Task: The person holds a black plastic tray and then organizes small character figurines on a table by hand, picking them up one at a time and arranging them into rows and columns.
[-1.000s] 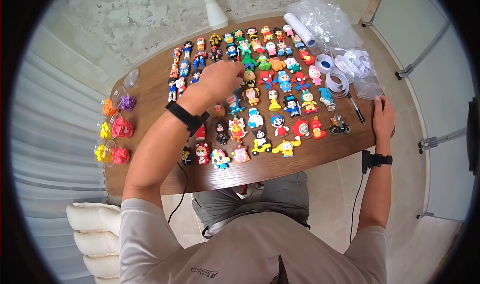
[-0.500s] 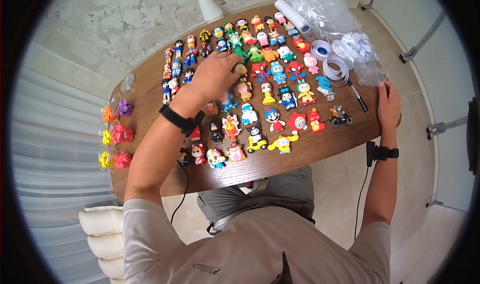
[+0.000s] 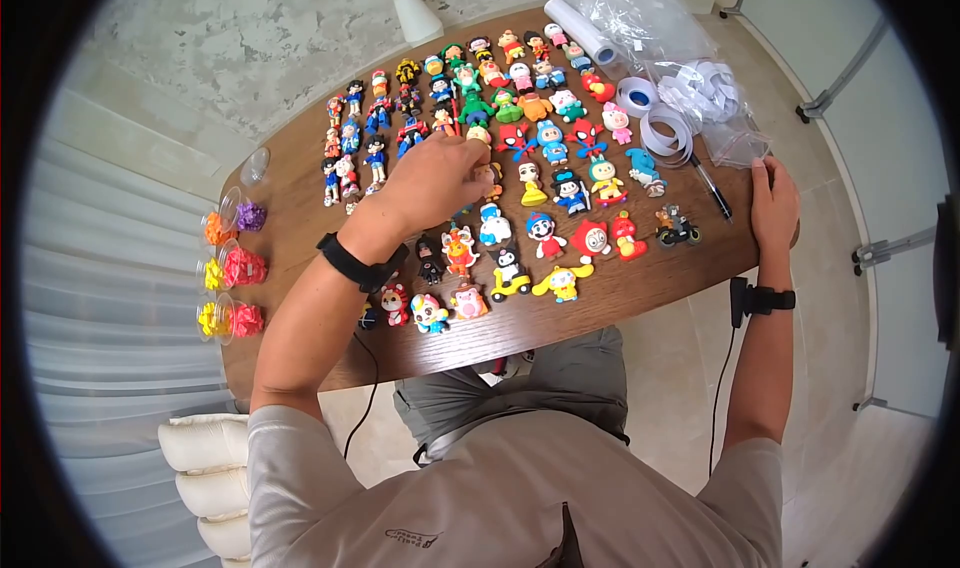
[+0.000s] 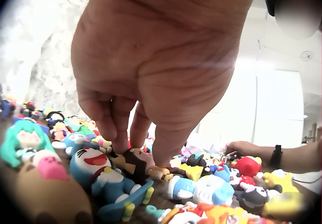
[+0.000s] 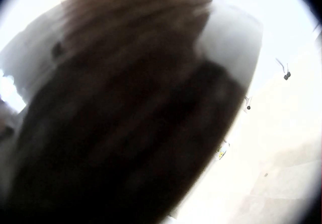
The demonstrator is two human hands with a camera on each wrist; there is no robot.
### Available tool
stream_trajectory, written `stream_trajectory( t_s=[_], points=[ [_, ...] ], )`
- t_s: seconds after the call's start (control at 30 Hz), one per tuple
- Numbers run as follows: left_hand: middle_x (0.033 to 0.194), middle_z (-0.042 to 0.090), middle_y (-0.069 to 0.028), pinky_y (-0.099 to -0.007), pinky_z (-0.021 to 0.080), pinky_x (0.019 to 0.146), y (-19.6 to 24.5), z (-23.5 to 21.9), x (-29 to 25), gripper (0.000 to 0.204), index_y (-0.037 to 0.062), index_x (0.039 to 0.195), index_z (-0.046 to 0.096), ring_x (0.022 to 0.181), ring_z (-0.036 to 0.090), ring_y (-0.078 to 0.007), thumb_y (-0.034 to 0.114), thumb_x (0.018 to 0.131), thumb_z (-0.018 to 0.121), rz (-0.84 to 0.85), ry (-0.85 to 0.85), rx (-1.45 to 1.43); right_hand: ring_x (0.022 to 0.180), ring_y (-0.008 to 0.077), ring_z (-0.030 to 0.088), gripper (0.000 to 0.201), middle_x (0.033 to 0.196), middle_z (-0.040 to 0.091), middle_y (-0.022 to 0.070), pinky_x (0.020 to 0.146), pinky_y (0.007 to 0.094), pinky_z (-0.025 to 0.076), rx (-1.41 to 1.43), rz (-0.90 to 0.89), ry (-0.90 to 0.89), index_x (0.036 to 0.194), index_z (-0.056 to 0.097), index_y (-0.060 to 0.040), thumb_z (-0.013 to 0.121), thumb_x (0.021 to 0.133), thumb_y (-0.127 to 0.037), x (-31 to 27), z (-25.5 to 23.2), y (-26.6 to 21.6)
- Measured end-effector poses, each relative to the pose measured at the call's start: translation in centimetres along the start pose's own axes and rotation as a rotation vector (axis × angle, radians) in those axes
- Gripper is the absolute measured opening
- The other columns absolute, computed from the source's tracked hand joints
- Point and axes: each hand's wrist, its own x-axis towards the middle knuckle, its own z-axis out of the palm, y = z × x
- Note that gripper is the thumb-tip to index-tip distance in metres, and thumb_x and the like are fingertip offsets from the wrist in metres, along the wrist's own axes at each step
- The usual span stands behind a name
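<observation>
Rows of small colourful figures cover the wooden table [image 3: 300,298]. Over the middle rows, the left hand [image 3: 425,183] reaches down, palm facing its wrist camera. In the left wrist view the thumb and fingers of that hand [image 4: 156,68] pinch a brown-haired figure [image 4: 138,161] lying among the others. Beside it lie a blue figure on a board [image 4: 113,183] and a white-and-blue figure [image 4: 206,189]. The right hand [image 3: 775,208] rests on the table's right edge, fingers relaxed, near a black pen [image 3: 712,188]. A dark blurred shape fills much of the right wrist view.
Clear tubs with orange, purple, yellow and red pieces [image 3: 245,268] stand at the left end. White tape rolls [image 3: 668,133], a white tube [image 3: 582,32] and clear plastic bags [image 3: 640,13] lie at the back right. A black cable [image 3: 372,398] hangs off the front edge.
The left hand has moved toward the person, from the figures behind to the brown-haired one, uncovering several figures farther back. The right hand stays at the edge. The head view has shifted slightly.
</observation>
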Motion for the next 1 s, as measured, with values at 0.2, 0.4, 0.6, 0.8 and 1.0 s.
stream_trajectory(
  t_s=[0.2, 0.4, 0.6, 0.8, 1.0],
  points=[
    [0.098, 0.07, -0.0167, -0.0442, 0.052, 0.084, 0.0, -0.3, -0.1, 0.03, 0.0013, 0.107, 0.066, 0.095, 0.067, -0.0338, 0.027, 0.092, 0.068, -0.023, -0.007, -0.056, 0.121, 0.0378, 0.057, 0.05, 0.124, 0.067, 0.0176, 0.105, 0.046, 0.042, -0.004, 0.004, -0.002, 0.123, 0.067, -0.0066, 0.054, 0.099, -0.049, 0.0, 0.1, 0.1],
    [0.1, 0.071, -0.0163, -0.0463, 0.052, 0.087, 0.4, -0.8, 0.9, 0.025, 0.0024, 0.102, 0.066, 0.098, 0.066, -0.0353, 0.024, 0.089, 0.067, -0.041, -0.023, -0.037, 0.122, 0.0376, 0.057, 0.051, 0.125, 0.066, 0.018, 0.105, 0.0463, 0.042, -0.011, 0.011, -0.001, 0.124, 0.067, -0.0065, 0.054, 0.099, -0.049, 0.0, 0.1, 0.1],
    [0.097, 0.07, -0.0145, -0.0444, 0.052, 0.088, -0.2, 0.1, 3.5, 0.035, 0.0042, 0.116, 0.065, 0.103, 0.064, -0.0324, 0.021, 0.086, 0.072, 0.005, 0.033, 0.076, 0.122, 0.0375, 0.057, 0.052, 0.125, 0.066, 0.0185, 0.105, 0.046, 0.042, -0.005, 0.016, -0.007, 0.124, 0.067, -0.0068, 0.054, 0.099, -0.05, 0.0, 0.0, -0.1],
    [0.106, 0.069, -0.0113, -0.0427, 0.05, 0.095, 0.0, 1.0, 5.5, 0.037, 0.008, 0.121, 0.065, 0.108, 0.062, -0.0315, 0.02, 0.087, 0.071, 0.032, 0.052, 0.247, 0.122, 0.0374, 0.057, 0.051, 0.124, 0.067, 0.0182, 0.105, 0.0461, 0.042, -0.008, 0.022, 0.013, 0.123, 0.067, -0.0074, 0.054, 0.099, -0.051, -0.2, -0.2, -0.3],
    [0.11, 0.068, -0.0119, -0.0425, 0.05, 0.096, -0.2, 1.6, 6.0, 0.038, 0.0086, 0.124, 0.065, 0.109, 0.061, -0.0309, 0.016, 0.087, 0.068, 0.033, 0.031, 0.268, 0.122, 0.0373, 0.057, 0.051, 0.123, 0.067, 0.0178, 0.105, 0.046, 0.041, -0.016, 0.025, 0.021, 0.124, 0.067, -0.0077, 0.055, 0.099, -0.051, -0.2, -0.1, -0.2]
  ],
)
